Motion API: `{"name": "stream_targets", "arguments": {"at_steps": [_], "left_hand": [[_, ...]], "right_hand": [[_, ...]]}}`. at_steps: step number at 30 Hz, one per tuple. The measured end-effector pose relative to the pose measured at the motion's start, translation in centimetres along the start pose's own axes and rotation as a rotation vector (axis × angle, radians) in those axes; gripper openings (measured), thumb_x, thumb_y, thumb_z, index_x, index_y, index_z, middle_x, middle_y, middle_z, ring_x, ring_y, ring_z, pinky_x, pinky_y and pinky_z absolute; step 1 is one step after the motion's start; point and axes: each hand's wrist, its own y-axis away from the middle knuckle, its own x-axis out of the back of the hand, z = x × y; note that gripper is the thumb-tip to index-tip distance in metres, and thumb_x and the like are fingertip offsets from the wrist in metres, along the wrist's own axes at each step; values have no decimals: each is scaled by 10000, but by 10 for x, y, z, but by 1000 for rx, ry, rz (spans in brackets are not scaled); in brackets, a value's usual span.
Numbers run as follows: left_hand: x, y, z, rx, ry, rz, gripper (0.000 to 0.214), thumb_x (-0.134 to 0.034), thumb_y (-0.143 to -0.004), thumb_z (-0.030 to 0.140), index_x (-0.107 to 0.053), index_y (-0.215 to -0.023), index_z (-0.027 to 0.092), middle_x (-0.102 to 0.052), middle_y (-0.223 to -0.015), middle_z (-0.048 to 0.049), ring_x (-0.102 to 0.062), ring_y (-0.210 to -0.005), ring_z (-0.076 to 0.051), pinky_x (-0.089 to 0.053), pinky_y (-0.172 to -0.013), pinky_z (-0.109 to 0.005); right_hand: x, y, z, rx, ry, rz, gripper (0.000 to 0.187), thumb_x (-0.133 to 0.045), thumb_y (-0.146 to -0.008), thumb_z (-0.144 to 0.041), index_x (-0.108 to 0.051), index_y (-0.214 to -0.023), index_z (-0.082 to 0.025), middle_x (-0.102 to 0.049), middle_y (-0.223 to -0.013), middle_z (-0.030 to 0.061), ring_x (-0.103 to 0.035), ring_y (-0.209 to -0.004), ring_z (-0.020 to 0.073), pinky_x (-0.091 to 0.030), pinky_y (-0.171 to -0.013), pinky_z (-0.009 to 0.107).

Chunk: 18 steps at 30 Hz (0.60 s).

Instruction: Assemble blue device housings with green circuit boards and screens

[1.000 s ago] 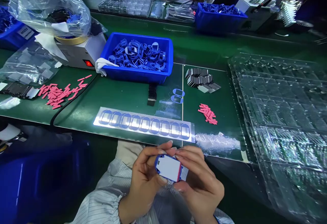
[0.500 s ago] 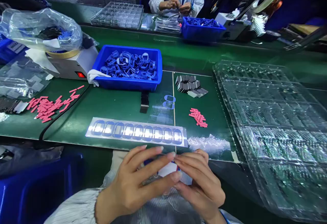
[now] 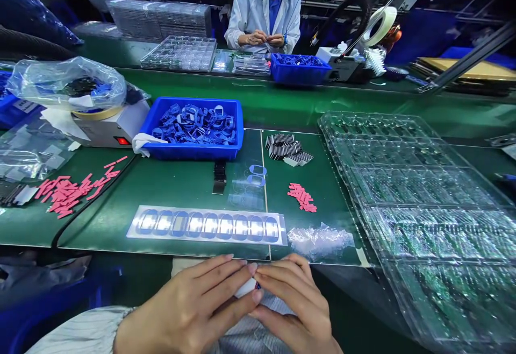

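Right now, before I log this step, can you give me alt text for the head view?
The left hand and right hand hold a small white part over the green bench. Ahead sit a blue bin of blue frames, pink strips and clear trays. A co-worker works opposite.

Factory assembly line, folks: long green bench (image 3: 169,187), blue plastic parts bin (image 3: 193,153) at eleven, clear plastic trays (image 3: 419,192) at two.

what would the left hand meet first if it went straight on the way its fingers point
The left hand meets the small white-faced part cupped between both hands first, as its fingertips seem to be on it; just past that lie the right hand's fingers.
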Motion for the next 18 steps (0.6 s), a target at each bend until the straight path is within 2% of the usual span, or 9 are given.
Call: {"name": "stream_targets", "arguments": {"at_steps": [2,4,7,9,11,13,16,18], "left_hand": [[-4,4,-4,94,51,62,507,-625,-776,30,-612,-1196,314,-640,-1203,-86,-608,-1127,-284,-404,-1025,-460],[-9,8,-7,196,150,169,431,-645,-767,52,-678,-1095,329,-687,-1138,-66,-660,-1054,-271,-461,-986,-437],[-16,11,-11,348,381,323,306,-662,-769,119,-726,-1000,309,-726,-1048,-63,-695,-980,-268,-536,-904,-404],[-19,13,-14,486,509,445,228,-663,-779,168,-744,-954,290,-740,-1001,-57,-684,-1004,-275,-504,-943,-435],[-22,15,-17,625,606,531,182,-676,-777,206,-752,-925,279,-750,-973,-49,-677,-1019,-281,-457,-983,-473],[-27,18,-20,699,712,558,169,-685,-774,242,-751,-927,269,-754,-967,-51,-696,-980,-282,-471,-961,-485],[-36,23,-21,729,830,543,172,-696,-767,292,-751,-926,258,-758,-963,-64,-699,-972,-284,-446,-980,-501],[-45,25,-22,731,837,504,182,-691,-771,318,-748,-938,271,-759,-961,-59,-679,-1020,-284,-316,-1069,-532]], "right_hand": [[1,-1,6,-31,26,-31,251,-561,-897,-346,-601,-1084,-184,-718,-991,71,-670,-899,194,-513,-771,345],[2,-2,15,-47,187,-93,397,-579,-880,-363,-540,-1223,-168,-658,-1171,121,-615,-1076,239,-511,-852,392],[-2,-2,29,-28,453,-295,665,-661,-814,-357,-389,-1381,-141,-514,-1362,152,-470,-1262,324,-417,-983,558],[-7,-2,33,-19,500,-408,732,-662,-810,-354,-322,-1419,-128,-481,-1390,152,-415,-1305,341,-352,-1015,638],[-10,0,33,-1,489,-439,719,-640,-827,-358,-315,-1422,-119,-488,-1381,155,-400,-1316,339,-324,-1024,669],[-10,4,29,26,448,-452,685,-618,-841,-378,-339,-1409,-115,-507,-1366,151,-404,-1315,334,-313,-1032,671],[-6,11,21,52,310,-482,635,-616,-839,-420,-406,-1369,-139,-559,-1321,119,-446,-1288,316,-322,-1047,637],[-1,16,16,35,185,-411,547,-634,-832,-396,-480,-1307,-173,-631,-1236,96,-523,-1225,294,-383,-1034,581]]}}
